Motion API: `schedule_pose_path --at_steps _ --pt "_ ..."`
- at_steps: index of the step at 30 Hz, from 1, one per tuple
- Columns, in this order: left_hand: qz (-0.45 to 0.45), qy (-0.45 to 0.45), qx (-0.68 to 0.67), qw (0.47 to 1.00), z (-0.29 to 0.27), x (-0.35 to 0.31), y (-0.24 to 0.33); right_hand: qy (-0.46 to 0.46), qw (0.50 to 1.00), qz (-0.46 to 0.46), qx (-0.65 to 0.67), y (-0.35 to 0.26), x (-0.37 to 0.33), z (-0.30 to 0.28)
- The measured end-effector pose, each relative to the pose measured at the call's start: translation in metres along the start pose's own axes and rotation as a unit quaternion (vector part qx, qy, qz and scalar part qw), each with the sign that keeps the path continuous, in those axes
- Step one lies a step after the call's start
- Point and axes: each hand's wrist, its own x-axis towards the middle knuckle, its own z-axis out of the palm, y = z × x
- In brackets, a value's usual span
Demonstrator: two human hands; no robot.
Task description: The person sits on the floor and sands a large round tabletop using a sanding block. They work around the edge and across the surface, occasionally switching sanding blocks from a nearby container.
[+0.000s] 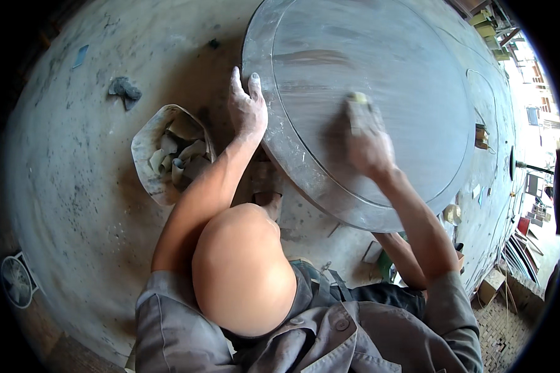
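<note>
A large round grey tabletop [410, 81] with a groove running inside its edge fills the upper middle, dusty and streaked. At its left rim is my left hand [249, 110], dusted white, thumb on top and fingers along the outer side, gripping the edge. My right hand [372, 146] is pressed on the top's surface, smeared by motion. Its fingers are closed over what looks like a sanding block [357, 97]; only a pale yellowish end shows past the fingertips. Darker brownish streaks lie on the surface beyond that hand.
Left of my left forearm stands a whitish bucket [144, 160] holding curled scraps. A dark crumpled cloth [126, 92] lies on the stained concrete floor. My bare knee [242, 267] is close below the tabletop. A round fan [17, 281] stands at the far left, clutter at the right.
</note>
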Motion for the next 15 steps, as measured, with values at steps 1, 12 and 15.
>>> schedule_pose_path --at_steps 1,12,15 --pt "0.001 0.002 -0.005 1.0 0.002 -0.001 0.0 -0.022 0.997 0.029 -0.071 0.003 -0.006 -0.002" --pt "-0.029 -0.019 -0.03 0.999 -0.004 -0.003 0.003 -0.054 0.996 -0.02 -0.064 0.01 0.009 0.01" --pt "-0.021 -0.01 -0.039 0.999 0.003 -0.003 0.005 -0.066 0.993 0.074 -0.062 0.023 0.003 -0.006"
